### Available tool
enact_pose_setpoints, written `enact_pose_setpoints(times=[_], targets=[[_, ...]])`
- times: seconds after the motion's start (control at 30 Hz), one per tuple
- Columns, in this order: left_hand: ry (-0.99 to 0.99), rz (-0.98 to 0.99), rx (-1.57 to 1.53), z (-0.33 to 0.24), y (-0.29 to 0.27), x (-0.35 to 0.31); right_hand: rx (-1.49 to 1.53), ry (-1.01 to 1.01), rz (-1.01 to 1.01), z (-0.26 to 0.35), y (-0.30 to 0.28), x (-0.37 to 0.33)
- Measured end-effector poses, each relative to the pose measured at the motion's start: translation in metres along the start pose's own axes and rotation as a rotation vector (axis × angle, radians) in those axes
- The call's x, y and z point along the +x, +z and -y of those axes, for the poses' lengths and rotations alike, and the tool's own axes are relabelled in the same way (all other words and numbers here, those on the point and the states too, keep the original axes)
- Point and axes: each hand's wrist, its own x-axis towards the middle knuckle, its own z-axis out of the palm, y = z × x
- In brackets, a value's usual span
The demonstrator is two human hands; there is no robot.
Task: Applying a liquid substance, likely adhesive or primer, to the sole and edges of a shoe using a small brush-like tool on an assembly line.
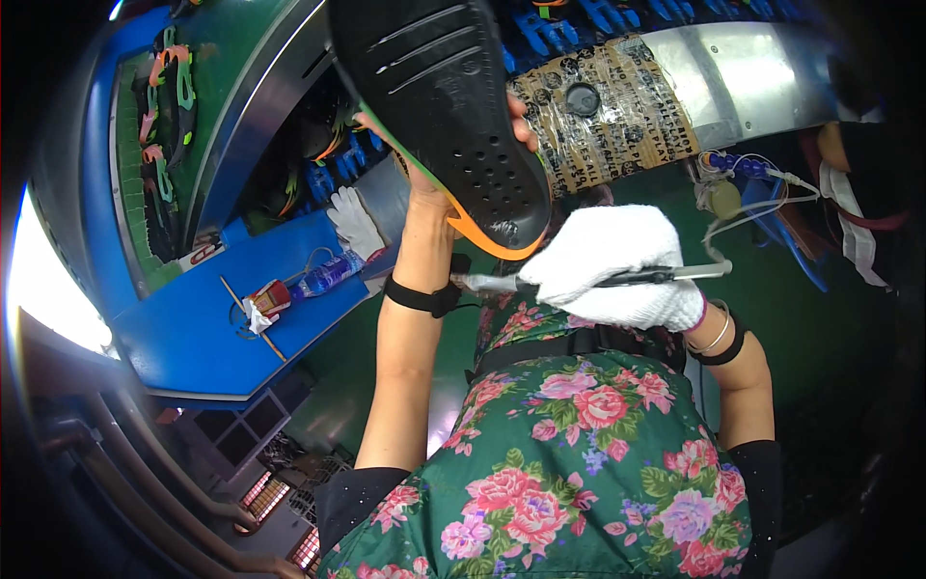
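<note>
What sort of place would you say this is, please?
Probably a shoe workshop or factory: a black sole is being held up, black, orange and green pieces are lined up at the left, and a white glove lies on a blue bench.

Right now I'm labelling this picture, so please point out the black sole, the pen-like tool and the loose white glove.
Black sole [449,108]: head view, middle of the visible face.
Pen-like tool [656,275]: head view, dark part of the handle.
Loose white glove [356,225]: head view, between fingers and cuff.
</note>
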Motion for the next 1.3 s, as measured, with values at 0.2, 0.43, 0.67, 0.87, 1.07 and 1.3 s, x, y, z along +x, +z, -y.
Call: enact_pose_setpoints(times=[0.2, 0.43, 0.67, 0.87, 1.07, 1.3], targets=[[-0.140, -0.088, -0.103, 0.003, 0.004, 0.002, -0.516, -0.219, 0.102, -0.008, 0.003, -0.008], [-0.300, -0.004, -0.160, -0.001, -0.006, 0.004, -0.108, -0.132, 0.150, -0.002, -0.012, 0.012], [-0.513, -0.174, -0.013, 0.001, 0.001, 0.008, -0.170, -0.178, 0.360, -0.003, -0.023, 0.019], [-0.532, -0.619, 0.020, -0.002, 0.026, 0.016, 0.028, -0.078, 0.198, -0.004, -0.024, 0.019], [-0.302, -0.611, -0.331, 0.032, -0.078, -0.081, 0.020, 0.196, -0.332, 0.013, -0.038, 0.027], [-0.295, -0.422, 0.156, 0.053, 0.015, -0.020, -0.479, -0.128, -0.184, 0.006, -0.062, 0.036]])
